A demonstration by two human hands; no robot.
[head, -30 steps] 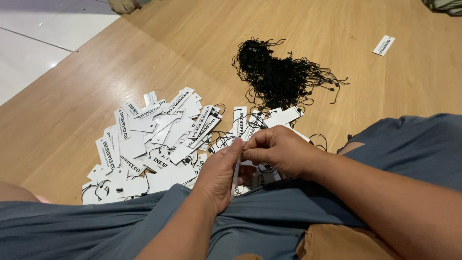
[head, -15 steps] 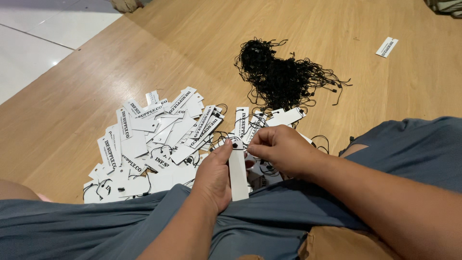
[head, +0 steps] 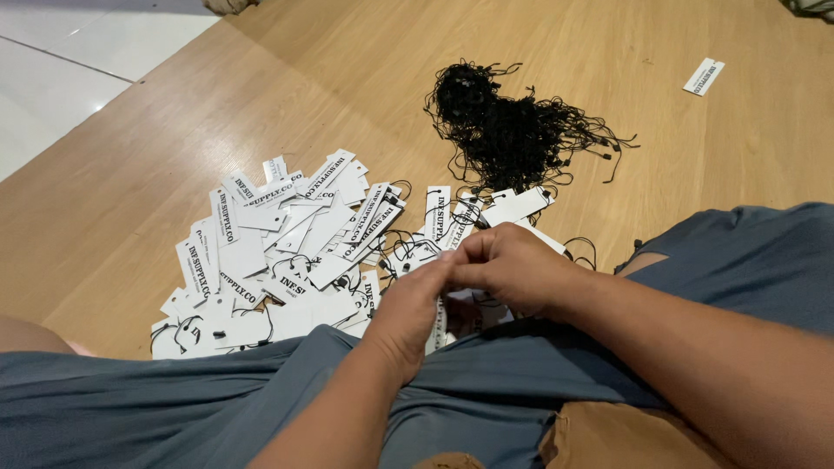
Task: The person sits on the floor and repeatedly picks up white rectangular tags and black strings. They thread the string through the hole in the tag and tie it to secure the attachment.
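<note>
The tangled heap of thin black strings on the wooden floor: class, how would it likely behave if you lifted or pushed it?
The tangled heap of thin black strings is probably floppy and light: loose ends trail limply across the wooden floor. Its strands look knotted together, so lifting one would likely drag others along. Pushed, it should slide as a clump rather than roll.

There is just one view. The camera sits on the person's head and looks down and forward, close above the lap and the wooden floor (head: 174, 174). No other view shares any part of the scene.
</note>
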